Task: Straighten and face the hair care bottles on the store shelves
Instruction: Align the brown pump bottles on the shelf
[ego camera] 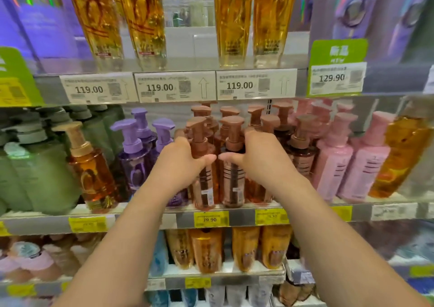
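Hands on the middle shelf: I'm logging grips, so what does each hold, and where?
Left hand grips one copper pump bottle around its upper body; right hand grips the neighbouring one likewise.

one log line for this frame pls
left hand: grips left brown pump bottle | right hand: grips right brown pump bottle | both upright, middle shelf

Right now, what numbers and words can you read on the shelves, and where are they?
"119.00": first white price tag.
"119.00": second white price tag.
"119.00": third white price tag.
"129.90": green-framed price tag.
"79.90": yellow price tag.
Bottle labels, small print, other yellow tags: too blurred.
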{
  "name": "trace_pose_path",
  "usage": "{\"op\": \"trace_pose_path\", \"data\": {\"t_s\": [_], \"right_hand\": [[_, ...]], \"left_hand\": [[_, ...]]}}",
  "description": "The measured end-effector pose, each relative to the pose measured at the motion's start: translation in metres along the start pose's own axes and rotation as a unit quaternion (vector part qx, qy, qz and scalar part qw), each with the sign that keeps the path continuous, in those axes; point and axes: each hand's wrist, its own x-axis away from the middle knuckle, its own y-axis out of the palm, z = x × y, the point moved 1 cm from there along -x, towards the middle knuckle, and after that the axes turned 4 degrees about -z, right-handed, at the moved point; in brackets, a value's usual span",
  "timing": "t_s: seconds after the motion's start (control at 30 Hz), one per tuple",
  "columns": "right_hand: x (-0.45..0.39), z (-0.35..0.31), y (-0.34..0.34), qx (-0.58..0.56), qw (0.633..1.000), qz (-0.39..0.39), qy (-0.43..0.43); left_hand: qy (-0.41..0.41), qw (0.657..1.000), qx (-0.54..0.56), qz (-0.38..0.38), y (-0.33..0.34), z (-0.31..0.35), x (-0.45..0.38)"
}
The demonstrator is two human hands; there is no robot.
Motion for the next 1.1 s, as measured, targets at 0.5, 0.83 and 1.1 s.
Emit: {"op": "trace_pose_path", "data": {"t_s": [0.5, 0.83, 1.1], "right_hand": [[-0.008, 0.004, -0.001, 0.028, 0.999, 0.0, -0.041], [-0.003, 0.014, -0.017, -0.121, 0.981, -0.149, -0.031], [-0.003, 0.009, -0.003, 0.013, 0.999, -0.002, -0.049]], "left_hand": [[-0.007, 0.999, 0.031, 0.013, -0.005, 0.0, 0.007], [-0.008, 0.993, -0.075, 0.093, 0.005, 0.018, 0.015], [0.002, 0.998, -0.053, -0.02, -0.006, 0.007, 0.01]]}}
